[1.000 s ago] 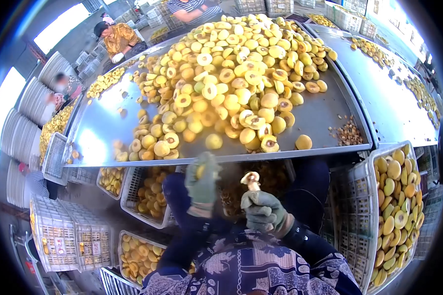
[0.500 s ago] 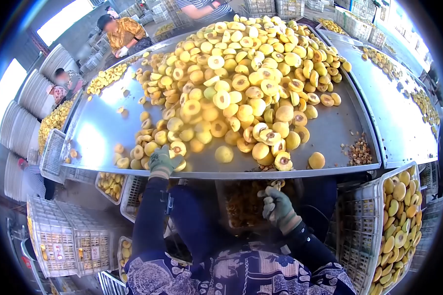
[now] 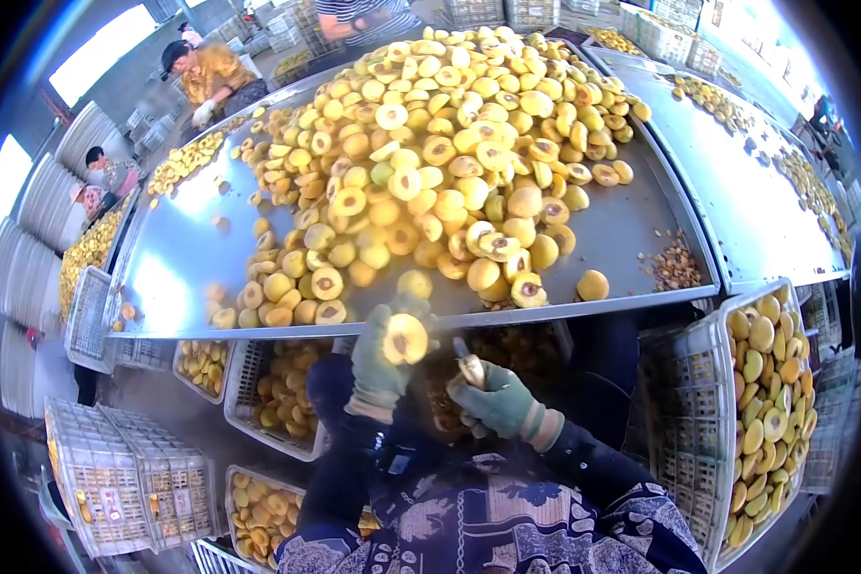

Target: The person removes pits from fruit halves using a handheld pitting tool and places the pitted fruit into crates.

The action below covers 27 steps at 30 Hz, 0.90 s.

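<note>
Kinda love this flat, shiny metal table (image 3: 636, 225) just past the left hand (image 3: 372, 365), heaped with roundish yellow fruit (image 3: 407, 182), plus a gridded plastic crate (image 3: 130, 469) off to its left, tag (image 3: 112, 504) unreadably small, while that glove grips a cut half (image 3: 405, 339) and the right hand (image 3: 504, 398) clutches a stubby tool (image 3: 471, 369).

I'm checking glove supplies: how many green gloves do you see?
2: one on the left hand, which holds a cut fruit; one on the right hand, which grips a tool. Others could be hidden.
</note>
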Each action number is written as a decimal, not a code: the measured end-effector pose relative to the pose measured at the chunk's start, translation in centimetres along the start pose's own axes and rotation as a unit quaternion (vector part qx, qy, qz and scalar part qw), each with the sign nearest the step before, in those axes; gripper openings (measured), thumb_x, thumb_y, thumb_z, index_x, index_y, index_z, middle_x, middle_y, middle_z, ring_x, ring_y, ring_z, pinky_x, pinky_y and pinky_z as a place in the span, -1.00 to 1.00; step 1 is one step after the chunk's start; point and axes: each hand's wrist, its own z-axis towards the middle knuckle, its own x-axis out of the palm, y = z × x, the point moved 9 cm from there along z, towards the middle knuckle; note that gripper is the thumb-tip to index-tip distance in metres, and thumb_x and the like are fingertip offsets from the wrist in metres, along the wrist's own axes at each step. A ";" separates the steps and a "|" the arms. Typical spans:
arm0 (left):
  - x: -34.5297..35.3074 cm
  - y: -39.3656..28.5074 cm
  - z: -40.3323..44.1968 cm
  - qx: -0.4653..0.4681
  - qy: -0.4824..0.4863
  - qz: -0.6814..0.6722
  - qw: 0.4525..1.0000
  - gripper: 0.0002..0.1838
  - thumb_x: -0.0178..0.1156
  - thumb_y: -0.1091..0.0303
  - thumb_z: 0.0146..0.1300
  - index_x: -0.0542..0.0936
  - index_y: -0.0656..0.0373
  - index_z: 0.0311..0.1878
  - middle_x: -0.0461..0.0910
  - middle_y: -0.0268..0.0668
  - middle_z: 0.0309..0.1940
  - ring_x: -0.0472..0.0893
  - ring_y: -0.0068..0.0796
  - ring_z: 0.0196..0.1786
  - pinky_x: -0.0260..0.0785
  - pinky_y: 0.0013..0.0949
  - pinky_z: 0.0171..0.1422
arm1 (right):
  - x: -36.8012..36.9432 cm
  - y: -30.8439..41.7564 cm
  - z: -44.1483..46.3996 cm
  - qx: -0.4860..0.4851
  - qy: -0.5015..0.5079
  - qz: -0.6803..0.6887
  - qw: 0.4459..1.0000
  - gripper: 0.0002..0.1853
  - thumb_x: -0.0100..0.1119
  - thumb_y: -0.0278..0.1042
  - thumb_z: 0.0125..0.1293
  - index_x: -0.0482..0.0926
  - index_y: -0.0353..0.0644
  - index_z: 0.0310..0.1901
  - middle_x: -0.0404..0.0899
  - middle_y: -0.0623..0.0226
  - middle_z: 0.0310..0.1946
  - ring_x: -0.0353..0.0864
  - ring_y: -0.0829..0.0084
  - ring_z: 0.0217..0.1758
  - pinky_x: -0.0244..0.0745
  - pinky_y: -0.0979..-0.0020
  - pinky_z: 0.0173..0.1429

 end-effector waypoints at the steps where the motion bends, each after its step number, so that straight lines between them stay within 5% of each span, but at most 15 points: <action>1: 0.7 0.9 -0.3 0.020 -0.016 0.027 0.999 -0.42 0.04 -0.03 0.40 0.43 0.30 0.24 0.55 -0.04 0.06 0.58 -0.09 0.07 0.58 -0.07 -0.01 | 0.2 0.5 -0.2 -0.042 0.003 -0.024 0.999 -0.82 0.22 -0.19 0.34 0.54 -0.09 -0.18 0.52 0.44 -0.57 0.43 0.62 -0.66 0.43 0.56 -0.58; 4: 3.4 2.7 -1.6 0.032 -0.030 0.055 0.998 -0.42 0.06 0.01 0.39 0.40 0.29 0.27 0.50 -0.02 0.13 0.56 -0.07 0.11 0.52 -0.07 0.11 | 0.4 2.5 -1.2 -0.148 0.005 -0.124 0.981 -0.81 0.21 -0.22 0.34 0.54 -0.08 -0.11 0.56 0.43 -0.54 0.45 0.63 -0.64 0.44 0.57 -0.56; 5: 4.7 2.7 -2.2 0.050 -0.021 0.070 0.996 -0.42 0.05 0.03 0.39 0.39 0.29 0.28 0.50 -0.03 0.14 0.54 -0.06 0.13 0.51 -0.06 0.13 | -0.4 1.9 -1.0 -0.161 -0.014 -0.192 0.968 -0.77 0.18 -0.37 0.35 0.53 -0.20 0.00 0.61 0.45 -0.21 0.57 0.63 -0.16 0.48 0.54 -0.05; 8: 6.8 3.5 -3.6 0.091 -0.003 0.077 0.993 -0.48 0.00 0.18 0.40 0.38 0.34 0.29 0.49 -0.07 0.17 0.50 -0.15 0.20 0.40 -0.14 0.27 | -2.3 -0.3 -1.8 -0.037 -0.074 0.021 0.996 -0.71 0.19 -0.35 0.34 0.54 -0.23 0.05 0.64 0.39 -0.15 0.58 0.62 -0.12 0.50 0.52 -0.02; 10: 8.3 4.1 -4.6 0.105 0.022 0.103 0.989 -0.54 -0.04 0.30 0.42 0.39 0.37 0.29 0.51 -0.11 0.14 0.51 -0.25 0.18 0.35 -0.24 0.30 | -4.4 -1.7 -0.7 -0.079 -0.090 0.069 0.990 -0.65 0.25 -0.29 0.32 0.54 -0.25 0.08 0.65 0.37 -0.15 0.57 0.62 -0.10 0.51 0.50 0.00; 11: 9.7 4.4 -4.9 0.071 0.069 0.052 0.994 -0.56 -0.04 0.27 0.45 0.41 0.36 0.27 0.51 -0.16 0.14 0.51 -0.36 0.16 0.34 -0.30 0.28 | -5.2 -1.5 -0.6 -0.115 -0.097 0.024 0.988 -0.66 0.25 -0.29 0.31 0.55 -0.22 0.07 0.66 0.33 -0.16 0.61 0.55 -0.12 0.52 0.47 -0.02; 14: 8.5 5.4 -4.5 0.016 0.045 0.242 0.969 -0.56 -0.12 0.23 0.49 0.44 0.40 0.21 0.53 -0.15 0.14 0.49 -0.38 0.18 0.28 -0.34 0.37 | -7.1 1.9 -1.2 -0.281 -0.109 -0.177 0.937 -0.71 0.23 -0.31 0.28 0.57 -0.15 0.02 0.67 0.21 -0.19 0.67 0.32 -0.15 0.55 0.37 -0.05; 15: 8.3 6.9 -4.4 -0.076 0.039 0.098 0.992 -0.57 -0.13 0.23 0.51 0.47 0.39 0.19 0.56 -0.18 0.11 0.50 -0.44 0.16 0.29 -0.40 0.35 | -6.9 3.1 -1.8 -0.341 -0.109 -0.253 0.899 -0.73 0.23 -0.32 0.27 0.57 -0.12 0.00 0.67 0.17 -0.20 0.68 0.23 -0.15 0.55 0.33 -0.06; 18: 9.4 5.1 -4.6 0.065 0.130 0.366 0.919 -0.56 -0.11 0.21 0.50 0.48 0.39 0.18 0.57 -0.17 0.08 0.52 -0.42 0.14 0.32 -0.35 0.34 | -7.6 4.2 -2.8 -0.332 -0.138 -0.264 0.895 -0.76 0.23 -0.31 0.25 0.58 -0.08 -0.05 0.64 0.08 -0.20 0.63 0.05 -0.12 0.54 0.24 -0.07; 19: 8.7 4.5 -4.4 0.083 0.113 0.417 0.898 -0.54 -0.04 0.23 0.43 0.45 0.41 0.21 0.54 -0.07 0.11 0.51 -0.25 0.18 0.33 -0.19 0.36 | -8.2 3.3 -3.1 -0.263 -0.166 -0.220 0.924 -0.75 0.23 -0.29 0.25 0.58 -0.10 -0.05 0.66 0.11 -0.22 0.66 0.11 -0.13 0.54 0.26 -0.06; 21: 7.7 5.5 -3.8 -0.009 0.065 0.100 0.993 -0.52 0.00 0.23 0.37 0.43 0.40 0.22 0.51 -0.03 0.15 0.50 -0.20 0.21 0.31 -0.19 0.37 | -7.3 2.1 -3.7 -0.239 -0.130 -0.151 0.950 -0.80 0.22 -0.43 0.26 0.57 -0.16 -0.07 0.61 0.39 -0.35 0.54 0.52 -0.33 0.48 0.46 -0.25; 22: 7.6 6.3 -3.8 -0.057 0.036 -0.067 0.996 -0.51 0.02 0.23 0.35 0.42 0.40 0.22 0.50 -0.01 0.16 0.49 -0.18 0.23 0.30 -0.19 0.37 | -6.8 1.1 -4.0 -0.224 -0.112 -0.115 0.961 -0.81 0.22 -0.49 0.27 0.56 -0.18 -0.08 0.58 0.53 -0.41 0.48 0.72 -0.43 0.44 0.56 -0.35; 24: 9.4 6.2 -4.3 -0.053 0.067 -0.067 0.994 -0.50 0.00 0.22 0.35 0.41 0.42 0.22 0.50 0.01 0.14 0.50 -0.10 0.18 0.35 -0.12 0.31 | -5.5 0.3 -4.4 -0.197 -0.093 -0.179 0.960 -0.77 0.21 -0.53 0.25 0.54 -0.19 -0.05 0.57 0.51 -0.33 0.48 0.70 -0.34 0.47 0.54 -0.24; 26: 10.7 6.4 -4.6 -0.049 0.084 -0.065 0.993 -0.48 0.01 0.19 0.36 0.40 0.40 0.23 0.51 -0.01 0.13 0.51 -0.10 0.16 0.36 -0.13 0.28 | -4.9 0.3 -4.4 -0.269 -0.078 -0.179 0.943 -0.69 0.14 -0.27 0.33 0.50 -0.17 0.06 0.61 0.18 -0.12 0.62 0.23 -0.05 0.49 0.33 0.03; 27: 9.6 7.2 -4.4 -0.053 0.015 -0.084 0.995 -0.44 0.06 0.08 0.34 0.44 0.39 0.20 0.51 0.02 0.11 0.49 0.06 0.17 0.41 0.02 0.21 | -4.8 0.5 -4.6 -0.279 -0.087 -0.201 0.935 -0.68 0.12 -0.28 0.35 0.49 -0.17 0.08 0.60 0.18 -0.12 0.62 0.23 -0.05 0.49 0.33 0.02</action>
